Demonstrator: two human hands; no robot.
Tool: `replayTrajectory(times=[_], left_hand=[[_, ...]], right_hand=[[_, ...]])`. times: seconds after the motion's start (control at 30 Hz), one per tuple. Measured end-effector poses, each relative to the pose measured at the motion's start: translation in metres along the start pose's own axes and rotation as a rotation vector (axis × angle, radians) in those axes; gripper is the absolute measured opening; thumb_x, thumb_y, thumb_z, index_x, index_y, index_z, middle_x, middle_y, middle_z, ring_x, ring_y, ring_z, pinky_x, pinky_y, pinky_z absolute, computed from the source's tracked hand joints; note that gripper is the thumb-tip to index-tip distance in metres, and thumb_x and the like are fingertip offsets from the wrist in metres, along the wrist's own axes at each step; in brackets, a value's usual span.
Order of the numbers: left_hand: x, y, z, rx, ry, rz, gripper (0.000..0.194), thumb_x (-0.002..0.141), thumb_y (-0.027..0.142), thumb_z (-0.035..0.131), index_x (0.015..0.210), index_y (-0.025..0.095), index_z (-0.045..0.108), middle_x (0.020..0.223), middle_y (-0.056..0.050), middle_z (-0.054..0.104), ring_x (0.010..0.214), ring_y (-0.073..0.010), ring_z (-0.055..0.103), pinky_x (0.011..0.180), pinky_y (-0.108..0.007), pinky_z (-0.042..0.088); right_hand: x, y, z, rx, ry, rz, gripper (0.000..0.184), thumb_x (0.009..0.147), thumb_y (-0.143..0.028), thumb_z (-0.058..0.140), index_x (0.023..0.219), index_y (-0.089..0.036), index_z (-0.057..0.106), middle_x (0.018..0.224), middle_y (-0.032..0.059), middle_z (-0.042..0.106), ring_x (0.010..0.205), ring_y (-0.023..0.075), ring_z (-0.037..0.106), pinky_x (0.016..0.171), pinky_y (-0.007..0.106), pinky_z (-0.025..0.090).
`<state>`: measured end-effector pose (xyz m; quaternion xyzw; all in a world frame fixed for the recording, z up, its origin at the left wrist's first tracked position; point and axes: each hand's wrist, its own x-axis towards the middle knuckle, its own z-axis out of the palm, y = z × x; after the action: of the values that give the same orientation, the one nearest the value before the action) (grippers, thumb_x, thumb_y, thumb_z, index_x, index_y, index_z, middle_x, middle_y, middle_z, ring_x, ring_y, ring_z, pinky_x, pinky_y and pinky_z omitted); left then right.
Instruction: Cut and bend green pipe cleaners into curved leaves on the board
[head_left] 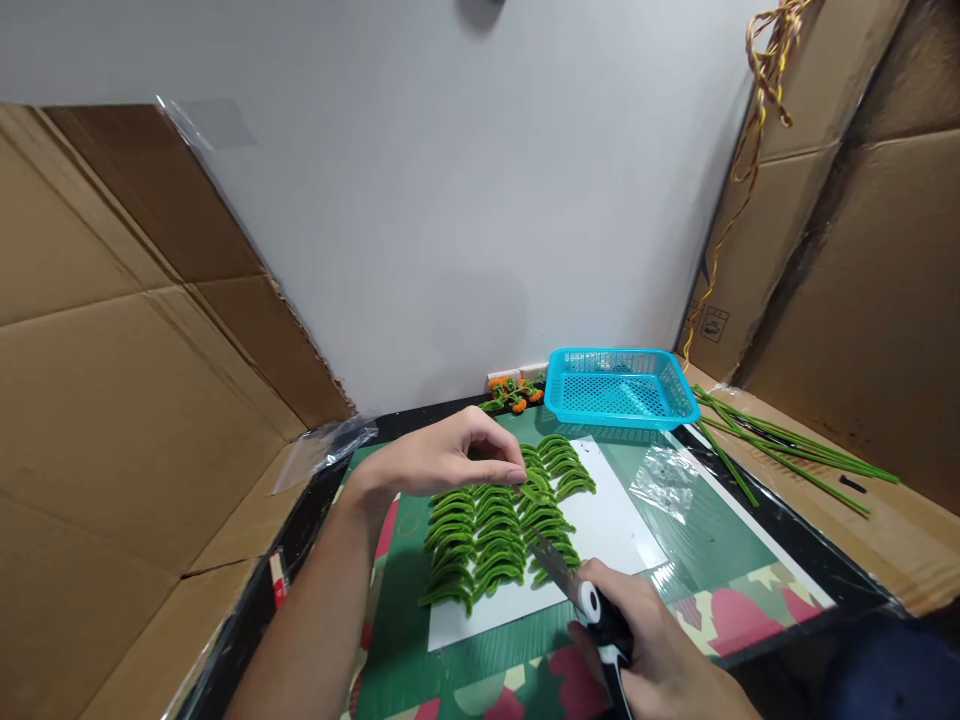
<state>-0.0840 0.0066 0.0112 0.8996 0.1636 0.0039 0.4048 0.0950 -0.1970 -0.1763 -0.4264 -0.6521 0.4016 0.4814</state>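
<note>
Several bent green pipe-cleaner pieces (495,535) lie in rows on a white sheet (607,525) over a green mat. My left hand (450,455) hovers over them, fingertips pinched on one green piece near the rows' middle. My right hand (649,650) grips black-and-white scissors (581,595) at the lower right. Their blades point up-left toward the green pieces, close to my left fingertips.
A turquoise plastic basket (621,387) stands at the back of the mat. Small orange-and-green pipe-cleaner flowers (514,393) lie beside it. Long green stems (780,445) rest on cardboard at the right. Crumpled clear plastic (664,480) lies on the mat. Cardboard panels flank both sides.
</note>
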Motion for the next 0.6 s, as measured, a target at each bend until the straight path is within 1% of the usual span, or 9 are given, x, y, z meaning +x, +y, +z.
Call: replayTrajectory(times=[0.1, 0.2, 0.27, 0.37, 0.47, 0.53, 0.6], left_hand=[[-0.005, 0.002, -0.003, -0.016, 0.045, -0.001, 0.034, 0.096, 0.043, 0.071, 0.082, 0.013, 0.076, 0.068, 0.001, 0.054, 0.062, -0.0102, 0.039, 0.054, -0.023, 0.029], [-0.009, 0.003, -0.006, -0.016, 0.085, -0.004, 0.033, 0.095, 0.042, 0.072, 0.082, 0.012, 0.076, 0.067, 0.001, 0.053, 0.062, -0.0103, 0.038, 0.054, -0.023, 0.029], [-0.012, 0.004, -0.008, -0.004, 0.109, -0.002, 0.033, 0.095, 0.043, 0.071, 0.083, 0.012, 0.076, 0.067, 0.0, 0.055, 0.062, -0.0107, 0.039, 0.054, -0.023, 0.03], [-0.017, 0.01, -0.009, 0.018, 0.145, 0.007, 0.034, 0.096, 0.043, 0.07, 0.084, 0.012, 0.076, 0.069, -0.001, 0.057, 0.063, -0.0111, 0.041, 0.055, -0.023, 0.032], [-0.024, 0.02, -0.009, 0.0, 0.189, 0.004, 0.034, 0.099, 0.042, 0.067, 0.083, 0.013, 0.074, 0.064, 0.002, 0.049, 0.059, -0.0098, 0.034, 0.051, -0.022, 0.027], [-0.029, 0.027, -0.008, -0.034, 0.243, -0.003, 0.037, 0.102, 0.042, 0.062, 0.081, 0.014, 0.072, 0.062, 0.004, 0.041, 0.056, -0.0091, 0.029, 0.048, -0.022, 0.023], [-0.034, 0.032, -0.006, -0.078, 0.308, 0.012, 0.038, 0.104, 0.043, 0.059, 0.081, 0.014, 0.07, 0.061, 0.005, 0.037, 0.055, -0.0088, 0.027, 0.047, -0.023, 0.021]], right_hand=[[-0.002, -0.001, -0.001, -0.042, -0.019, 0.02, 0.026, 0.084, -0.006, 0.059, 0.101, -0.026, 0.053, 0.091, -0.0026, 0.056, 0.078, 0.015, 0.048, 0.069, 0.025, 0.037], [-0.002, 0.002, -0.002, -0.052, -0.037, 0.021, 0.031, 0.081, -0.004, 0.058, 0.103, -0.026, 0.055, 0.09, -0.0026, 0.058, 0.077, 0.0148, 0.049, 0.069, 0.024, 0.038], [-0.001, 0.005, -0.002, -0.066, -0.031, 0.012, 0.029, 0.08, -0.005, 0.06, 0.101, -0.025, 0.055, 0.087, -0.0024, 0.057, 0.074, 0.0146, 0.048, 0.067, 0.024, 0.038], [0.0, 0.006, -0.002, -0.093, -0.015, -0.019, 0.023, 0.083, -0.01, 0.063, 0.1, -0.024, 0.057, 0.085, -0.0005, 0.058, 0.073, 0.0156, 0.048, 0.064, 0.025, 0.039], [0.0, 0.002, -0.004, -0.121, -0.005, -0.026, 0.019, 0.087, -0.012, 0.062, 0.102, -0.024, 0.058, 0.086, 0.0009, 0.059, 0.074, 0.0164, 0.05, 0.065, 0.026, 0.041], [0.0, 0.001, -0.005, -0.136, -0.007, -0.025, 0.019, 0.089, -0.012, 0.062, 0.103, -0.024, 0.059, 0.087, 0.001, 0.059, 0.074, 0.0165, 0.051, 0.066, 0.026, 0.042], [0.0, 0.004, -0.005, -0.15, 0.001, -0.034, 0.019, 0.089, -0.014, 0.063, 0.105, -0.025, 0.059, 0.086, 0.0009, 0.059, 0.072, 0.0163, 0.05, 0.065, 0.025, 0.042]])
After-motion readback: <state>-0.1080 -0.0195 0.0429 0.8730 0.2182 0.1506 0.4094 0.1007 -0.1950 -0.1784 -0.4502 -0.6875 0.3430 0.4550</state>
